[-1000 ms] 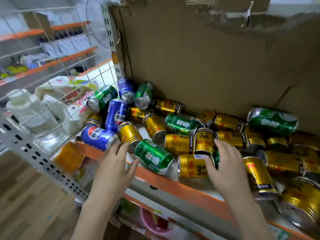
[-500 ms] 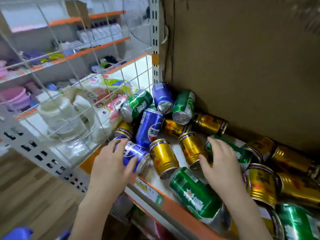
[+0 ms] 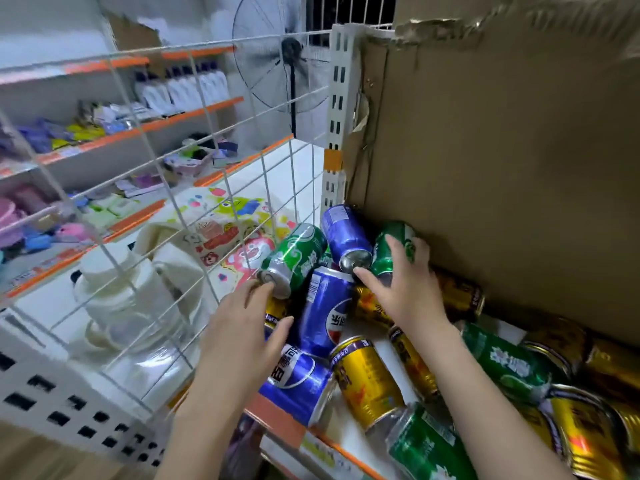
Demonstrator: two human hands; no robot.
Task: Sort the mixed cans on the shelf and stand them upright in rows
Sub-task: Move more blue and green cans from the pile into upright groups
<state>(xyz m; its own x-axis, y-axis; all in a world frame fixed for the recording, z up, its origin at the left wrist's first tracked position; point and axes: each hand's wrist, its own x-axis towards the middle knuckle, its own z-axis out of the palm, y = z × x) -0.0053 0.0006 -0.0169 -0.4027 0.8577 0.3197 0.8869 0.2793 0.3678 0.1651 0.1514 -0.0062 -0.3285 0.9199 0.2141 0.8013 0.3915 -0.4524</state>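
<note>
- The left hand (image 3: 242, 336) reaches into the left end of the shelf (image 3: 277, 419) with fingers straight and slightly spread; its fingertips touch the silver end of a green can (image 3: 298, 258) that lies tilted against the wire mesh side panel (image 3: 156, 188). It grips nothing.
- The right hand (image 3: 407, 289) curls over a second green can (image 3: 389, 252) in the back corner, fingers wrapped across its side and thumb reaching toward the rim of the neighbouring blue can (image 3: 346, 237), which lies tilted with its silver end facing forward.
- A blue Pepsi can (image 3: 327, 311) lies between the two hands, pointing toward the back corner; another blue Pepsi can (image 3: 298, 386) lies on its side at the shelf's front edge, partly under the left wrist.
- Gold cans (image 3: 367, 379) lie scattered on their sides across the shelf to the right, mixed with more green cans (image 3: 505, 367); none that I can see stands upright.
- A brown cardboard sheet (image 3: 502, 168) forms the back wall behind the pile.
- Beyond the mesh sit a white lidded container (image 3: 128, 299) and a cartoon-printed bag (image 3: 225, 223); a standing fan (image 3: 287, 64) is farther back.
</note>
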